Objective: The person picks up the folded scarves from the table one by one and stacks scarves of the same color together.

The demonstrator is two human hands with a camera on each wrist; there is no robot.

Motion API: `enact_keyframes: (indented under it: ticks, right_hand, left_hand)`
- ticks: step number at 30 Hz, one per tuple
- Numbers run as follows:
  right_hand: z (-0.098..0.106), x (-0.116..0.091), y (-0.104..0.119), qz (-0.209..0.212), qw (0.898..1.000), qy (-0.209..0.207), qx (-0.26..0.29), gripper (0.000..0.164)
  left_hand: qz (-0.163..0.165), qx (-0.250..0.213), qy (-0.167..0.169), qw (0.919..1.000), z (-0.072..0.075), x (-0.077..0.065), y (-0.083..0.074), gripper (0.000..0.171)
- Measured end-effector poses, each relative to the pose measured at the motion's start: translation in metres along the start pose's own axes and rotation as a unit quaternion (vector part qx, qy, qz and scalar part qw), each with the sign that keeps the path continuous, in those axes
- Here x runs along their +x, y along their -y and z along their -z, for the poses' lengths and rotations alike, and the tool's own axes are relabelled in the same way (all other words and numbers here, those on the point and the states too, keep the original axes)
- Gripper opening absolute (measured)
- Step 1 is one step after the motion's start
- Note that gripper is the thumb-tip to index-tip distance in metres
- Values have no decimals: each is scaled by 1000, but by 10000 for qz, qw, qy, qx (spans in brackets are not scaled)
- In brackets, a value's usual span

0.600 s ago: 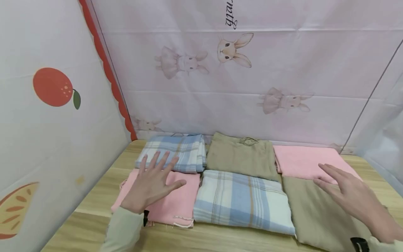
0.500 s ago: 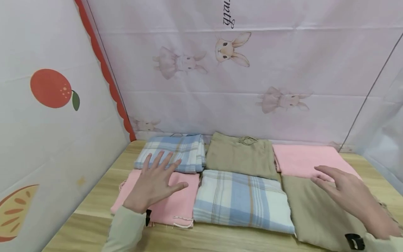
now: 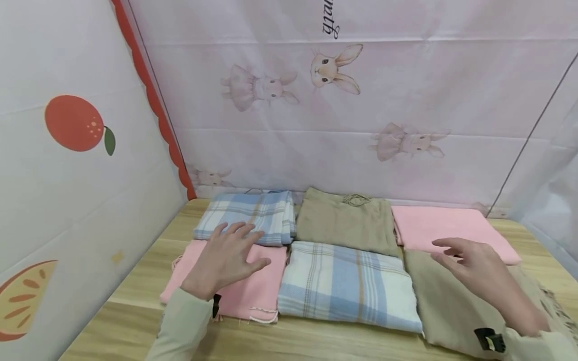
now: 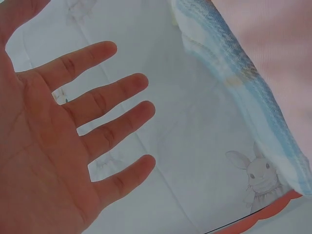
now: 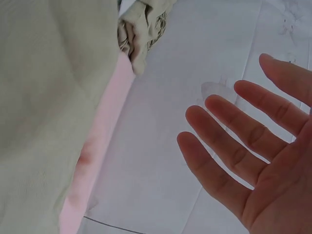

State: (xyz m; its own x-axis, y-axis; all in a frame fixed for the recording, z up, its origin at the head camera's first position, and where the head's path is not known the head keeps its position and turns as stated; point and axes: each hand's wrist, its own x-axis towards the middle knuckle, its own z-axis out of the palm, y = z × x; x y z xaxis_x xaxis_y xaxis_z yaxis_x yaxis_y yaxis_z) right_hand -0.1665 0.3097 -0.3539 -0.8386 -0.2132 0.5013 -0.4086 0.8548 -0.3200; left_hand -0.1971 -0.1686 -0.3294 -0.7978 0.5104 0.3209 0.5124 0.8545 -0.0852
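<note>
Rabbit prints cover the back wall [image 3: 343, 113], and the left wall [image 3: 81, 210] carries a red fruit [image 3: 74, 123] and a fruit slice [image 3: 27, 301]. On the wooden table [image 3: 135, 301] I see six folded cloths in two rows of three.

Along the far row, left to right, lie the far plaid cloth [image 3: 253, 210], the far olive cloth [image 3: 345, 225] with a bunch of cord [image 3: 356, 200] at its far edge, and the far pink cloth [image 3: 444, 225]. Nearer me are the near pink cloth [image 3: 253, 293] on the left, the near plaid cloth [image 3: 349, 288] in the middle and the near olive cloth [image 3: 451, 306] on the right, with fringe along its right side.

My left hand [image 3: 226, 263] hovers over the near pink cloth, its fingers spread and relaxed, the tips reaching across the far plaid cloth in the head view. My right hand [image 3: 478, 273] hovers over the near olive cloth, thumb apart, fingers gently bent; the right wrist view shows small gaps between them. Both wrist views show the palms apart from the cloth. Pale sleeves [image 3: 180, 316] and black straps [image 3: 489, 341] show at the wrists.
</note>
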Motion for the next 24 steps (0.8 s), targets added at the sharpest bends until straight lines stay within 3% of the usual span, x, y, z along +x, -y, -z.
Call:
enact_keyframes:
  ticks: [7, 16, 24]
  right_hand:
    - [-1, 6, 11, 59, 9998, 197, -24, 21]
    - [4, 19, 20, -216, 9938, 1052, 296, 27]
    - [0, 19, 25, -320, 9883, 1421, 445, 32]
  left_hand:
    - [-77, 26, 83, 9999, 0, 3, -2, 57]
    - [-288, -107, -31, 9995, 1, 10, -5, 53]
    - [-378, -404, 16, 9985, -1, 14, -15, 48]
